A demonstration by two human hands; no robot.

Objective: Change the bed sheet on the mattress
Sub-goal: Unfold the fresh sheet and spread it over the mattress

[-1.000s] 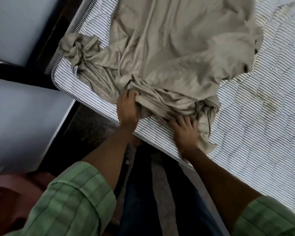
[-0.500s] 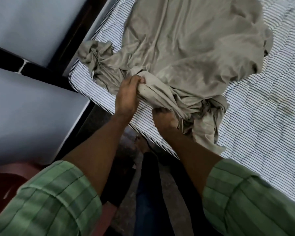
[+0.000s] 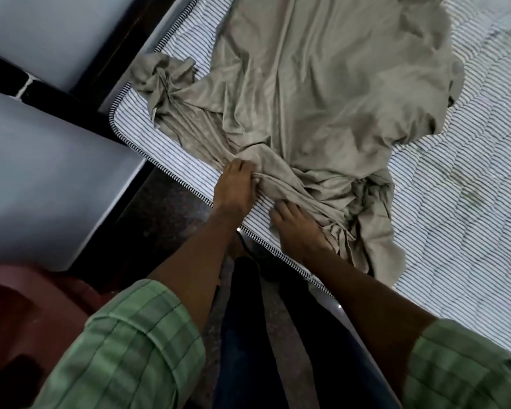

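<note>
— Where is the bed sheet (image 3: 322,93)?
— It lies crumpled on the striped mattress (image 3: 455,219), filling the view from about eleven o'clock to two o'clock and trailing down toward the centre. One knotted corner sits at ten o'clock, close to the mattress edge.
— And the left hand (image 3: 233,187)?
— Just below centre, at the near edge of the mattress. Its grip is closed around a gathered fold of the sheet, fingers curled over the cloth.
— The right hand (image 3: 300,228)?
— At about five o'clock from the left one, close beside it. It rests on the mattress with its fingers tucked under the bunched hem; I cannot tell whether that grip is closed on cloth or merely pressing.
— Anything else around?
— Green checked sleeves (image 3: 136,346) at the bottom, a dark red plastic chair (image 3: 15,317) at eight o'clock, and pale panels (image 3: 42,178) at nine o'clock beside the bed.
</note>
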